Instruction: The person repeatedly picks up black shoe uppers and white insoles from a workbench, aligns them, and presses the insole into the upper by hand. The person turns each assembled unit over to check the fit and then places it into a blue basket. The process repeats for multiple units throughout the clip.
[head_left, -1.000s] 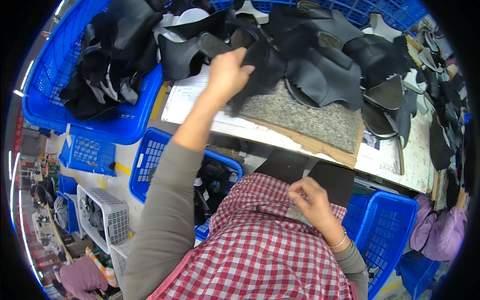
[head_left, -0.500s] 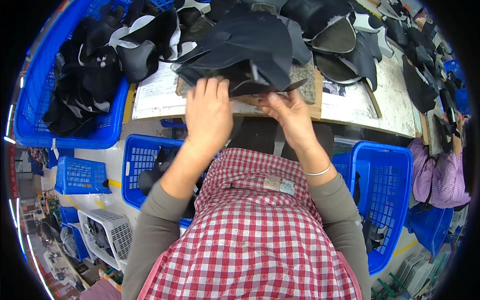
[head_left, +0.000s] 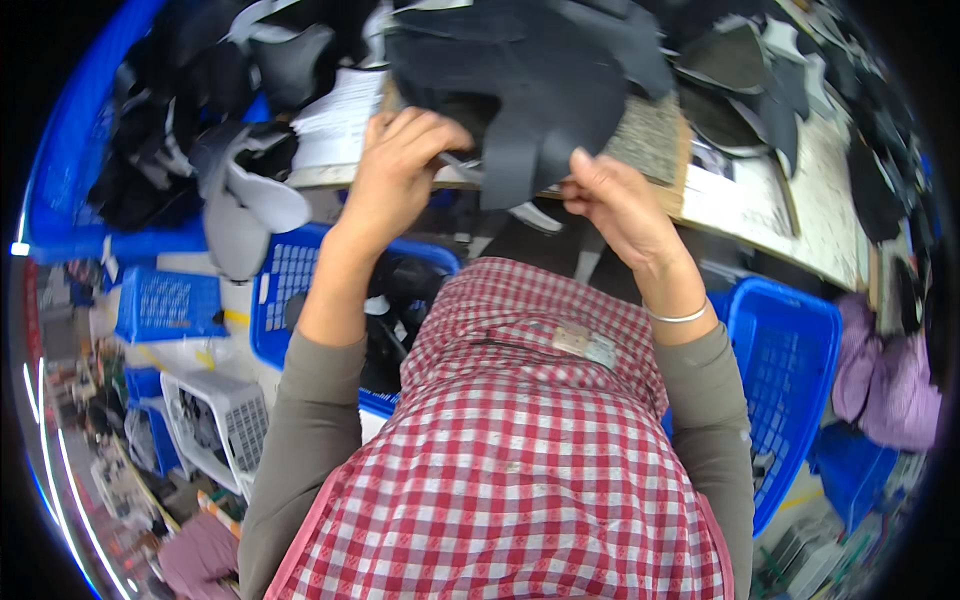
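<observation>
A large black leather-like cut piece (head_left: pixel 540 100), with curved edges like a shoe upper, lies over the near edge of the table, one flap hanging down. My right hand (head_left: pixel 625 205) pinches the edge of that flap between thumb and fingers. At the piece's left side is my left hand (head_left: pixel 400 175), its fingers bent in and closed; whatever they hold is too blurred to make out. A small pale strip (head_left: pixel 537 216) shows under the hanging flap. Beneath the piece is a rough grey slab (head_left: pixel 645 140) with a wooden edge.
More black and grey pieces (head_left: pixel 735 65) are heaped on the white table (head_left: pixel 820 215). At the left, a blue basket (head_left: pixel 75 215) is piled with such pieces, one grey-lined piece (head_left: pixel 240 220) hanging over its rim. Blue baskets (head_left: pixel 780 350) stand below; another person's purple sleeve (head_left: pixel 895 390) is at right.
The black piece has turned and its flap now hangs past the table edge. My hands have moved slightly apart. A grey-lined piece now hangs over the left basket's rim. The whole view has shifted.
</observation>
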